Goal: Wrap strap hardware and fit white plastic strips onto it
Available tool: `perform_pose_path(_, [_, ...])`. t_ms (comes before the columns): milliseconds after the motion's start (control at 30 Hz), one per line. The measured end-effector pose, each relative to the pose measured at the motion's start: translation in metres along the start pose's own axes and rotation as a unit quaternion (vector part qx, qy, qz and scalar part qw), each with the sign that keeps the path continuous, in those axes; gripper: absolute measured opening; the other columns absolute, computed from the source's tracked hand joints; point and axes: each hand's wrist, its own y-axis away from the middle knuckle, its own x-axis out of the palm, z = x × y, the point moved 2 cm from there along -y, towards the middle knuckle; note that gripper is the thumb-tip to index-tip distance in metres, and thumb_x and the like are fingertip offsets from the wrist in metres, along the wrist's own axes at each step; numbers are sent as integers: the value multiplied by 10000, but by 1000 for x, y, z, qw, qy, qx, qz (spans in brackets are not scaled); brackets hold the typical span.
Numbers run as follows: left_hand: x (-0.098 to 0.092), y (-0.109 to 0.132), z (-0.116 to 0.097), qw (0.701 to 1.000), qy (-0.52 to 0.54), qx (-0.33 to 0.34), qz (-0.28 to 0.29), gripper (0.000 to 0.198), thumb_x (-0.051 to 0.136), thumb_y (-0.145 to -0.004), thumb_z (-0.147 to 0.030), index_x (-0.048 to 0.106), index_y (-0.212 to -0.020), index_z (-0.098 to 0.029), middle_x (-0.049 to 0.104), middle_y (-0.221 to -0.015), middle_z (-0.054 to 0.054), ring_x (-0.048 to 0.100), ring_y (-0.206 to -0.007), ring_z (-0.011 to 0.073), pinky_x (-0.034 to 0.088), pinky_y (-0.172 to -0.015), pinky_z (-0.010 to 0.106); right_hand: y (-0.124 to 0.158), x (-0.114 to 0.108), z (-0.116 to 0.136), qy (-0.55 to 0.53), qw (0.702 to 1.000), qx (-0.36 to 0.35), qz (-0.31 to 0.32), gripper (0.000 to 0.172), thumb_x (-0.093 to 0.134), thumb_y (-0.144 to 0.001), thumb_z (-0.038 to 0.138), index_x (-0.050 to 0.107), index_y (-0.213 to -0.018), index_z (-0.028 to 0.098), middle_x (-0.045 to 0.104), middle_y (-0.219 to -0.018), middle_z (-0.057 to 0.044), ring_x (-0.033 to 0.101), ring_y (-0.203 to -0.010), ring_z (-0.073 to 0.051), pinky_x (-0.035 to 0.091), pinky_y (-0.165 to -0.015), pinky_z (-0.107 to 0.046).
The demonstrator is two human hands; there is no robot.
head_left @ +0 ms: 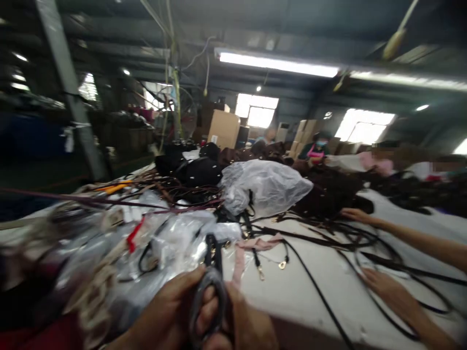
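Note:
Both my hands meet at the bottom middle around a pair of black-handled scissors (212, 272), blades pointing away from me. My left hand (166, 313) is closed on the handle, its thumb lying over the loop, and a finger shows through the loop. My right hand (251, 326) presses against the handle's right side with its fingers curled. The scissor tips lie over crumpled clear plastic bags (175, 243) on the white table (310, 287). A pink strap (239, 265) and a black strap with a gold clasp (282, 265) lie just beyond.
A co-worker's two hands (355, 214) (377, 284) reach in from the right among black straps (350, 243). A large clear bag (266, 187) and dark handbags (199, 170) are piled mid-table. Blurred straps and plastic heap up at left (91, 228). Cardboard boxes (223, 127) and other people sit behind.

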Motion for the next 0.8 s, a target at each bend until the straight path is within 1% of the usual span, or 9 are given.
perform_pose_path(33, [3, -1, -1, 998, 35, -43, 18, 506, 430, -983, -516, 589, -666, -155, 558, -593, 41, 536, -502, 134, 503, -499, 255, 2, 23, 2, 13, 1000, -14, -21, 643, 776, -754, 551, 590, -1323, 316, 764, -1040, -31, 736, -963, -269, 612, -798, -267])
perform_pose_path(67, [9, -1, -1, 969, 188, -135, 82, 486, 448, -976, -495, 587, -679, -137, 544, -602, 37, 513, -504, 112, 503, -533, 240, 6, 39, 3, 39, 998, -34, -43, 715, 787, -734, 569, 553, -1358, 311, 767, -1031, -34, 742, -952, -277, 613, -815, -276])
perform_pose_path(100, [15, -1, -2, 927, 306, -186, 115, 464, 475, -969, -479, 587, -692, -123, 541, -609, 34, 503, -500, 94, 480, -531, 212, 9, 50, 4, 79, 993, -59, -71, 745, 778, -733, 593, 527, -1373, 309, 772, -994, -29, 753, -900, -271, 621, -794, -278])
perform_pose_path(167, [28, 0, -4, 854, 445, -229, 143, 429, 501, -973, -431, 596, -718, -99, 552, -618, 39, 502, -487, 82, 442, -510, 182, 18, 55, 0, 174, 969, -116, -133, 719, 708, -770, 654, 498, -1366, 310, 777, -894, -6, 764, -740, -240, 633, -690, -261])
perform_pose_path(200, [35, 1, -5, 839, 472, -234, 139, 423, 502, -981, -414, 602, -727, -91, 564, -620, 44, 508, -478, 81, 429, -497, 176, 22, 53, -5, 212, 955, -140, -153, 700, 662, -795, 677, 482, -1365, 312, 779, -878, 2, 763, -689, -228, 633, -647, -248])
perform_pose_path(300, [56, 7, 0, 837, 479, -241, 109, 424, 497, -998, -395, 615, -740, -80, 588, -635, 57, 532, -469, 87, 433, -487, 174, 35, 41, -25, 265, 932, -159, -191, 711, 527, -843, 735, 426, -1398, 303, 785, -979, -19, 773, -696, -220, 635, -649, -237])
perform_pose_path(433, [83, 24, 11, 850, 463, -229, 108, 436, 496, -996, -393, 619, -718, -80, 583, -626, 66, 535, -484, 106, 425, -461, 184, 62, 39, -45, 255, 932, -152, -209, 636, 400, -923, 698, 434, -1398, 277, 788, -983, -44, 776, -693, -213, 632, -664, -224])
perform_pose_path(567, [104, 47, 14, 869, 430, -209, 127, 437, 462, -997, -391, 633, -734, -87, 572, -608, 62, 511, -472, 122, 407, -435, 205, 92, 39, -49, 210, 940, -161, -215, 586, 457, -926, 660, 470, -1382, 291, 778, -1058, -43, 779, -826, -206, 625, -698, -199])
perform_pose_path(800, [146, 61, 9, 883, 386, -228, 143, 485, 438, -1011, -419, 625, -725, -74, 585, -630, 75, 518, -466, 96, 399, -463, 182, 137, 19, -67, 214, 928, -133, -274, 604, 608, -868, 631, 550, -1345, 265, 784, -1048, -55, 782, -798, -227, 621, -617, -199])
